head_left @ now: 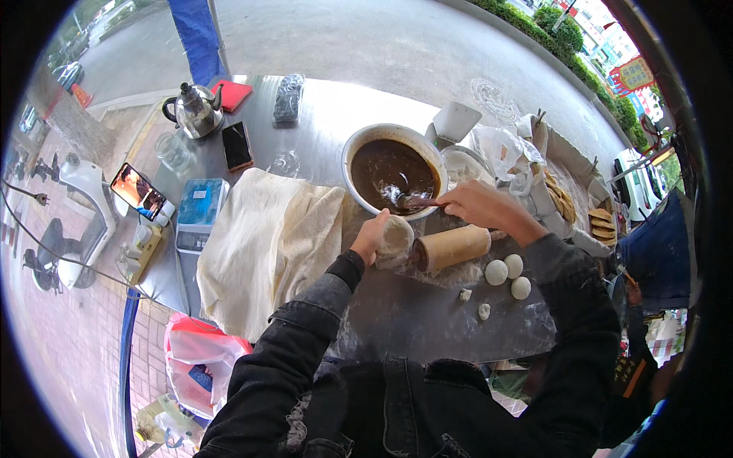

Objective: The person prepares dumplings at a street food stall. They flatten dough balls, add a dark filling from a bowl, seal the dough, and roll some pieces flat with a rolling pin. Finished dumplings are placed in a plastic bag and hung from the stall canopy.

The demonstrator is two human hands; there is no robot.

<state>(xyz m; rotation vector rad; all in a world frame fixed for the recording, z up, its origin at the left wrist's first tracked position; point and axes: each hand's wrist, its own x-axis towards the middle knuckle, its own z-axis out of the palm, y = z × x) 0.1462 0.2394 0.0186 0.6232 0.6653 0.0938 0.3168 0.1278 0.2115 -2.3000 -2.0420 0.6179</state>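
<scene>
Right hand (475, 204) clenched on brown utensil (418, 204) over bowl (348, 169) of dark sauce (379, 162), left hand (372, 236) pinching dough (396, 243) just beside the bowl, lettered sign (634, 74) beyond.

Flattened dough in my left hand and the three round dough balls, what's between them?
In the head view, the thick tan roller lies between them.

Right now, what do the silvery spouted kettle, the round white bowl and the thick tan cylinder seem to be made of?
Silvery spouted kettle: likely polished stainless steel, given its mirror-like highlights. Round white bowl: smooth; enamelled metal or plastic, its pale rim leaves that open. Thick tan cylinder: probably wood, matt-looking, judging by its warm colour.
</scene>
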